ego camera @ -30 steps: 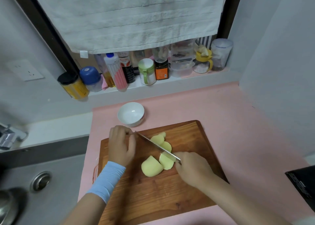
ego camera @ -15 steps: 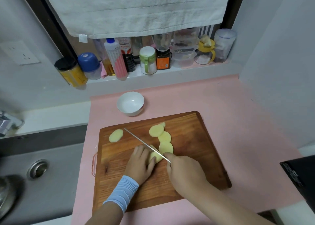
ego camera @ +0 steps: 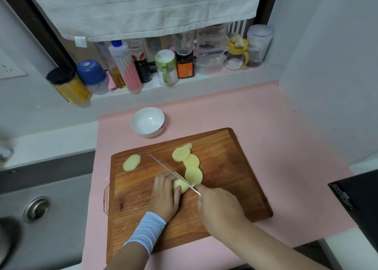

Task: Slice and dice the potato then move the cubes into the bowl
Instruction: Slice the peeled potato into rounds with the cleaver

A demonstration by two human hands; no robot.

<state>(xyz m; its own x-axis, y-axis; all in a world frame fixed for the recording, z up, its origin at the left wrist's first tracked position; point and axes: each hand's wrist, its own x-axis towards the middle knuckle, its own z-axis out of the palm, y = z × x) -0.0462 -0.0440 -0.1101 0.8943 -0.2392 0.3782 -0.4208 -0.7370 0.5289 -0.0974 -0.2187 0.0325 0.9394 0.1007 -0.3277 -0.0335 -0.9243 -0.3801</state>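
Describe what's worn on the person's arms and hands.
Both hands are bare, with no gloves, and no rings or watch show. The left hand has a light blue wristband at the wrist, creased into fine horizontal folds. The forearm below it is uncovered. The right hand and its forearm are uncovered, with no sleeve in view.

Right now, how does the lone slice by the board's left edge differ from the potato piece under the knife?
The lone slice lies flat and untouched; the potato piece is thicker, gripped by the left hand, with the knife across it. Both are pale yellow, on the cutting board.
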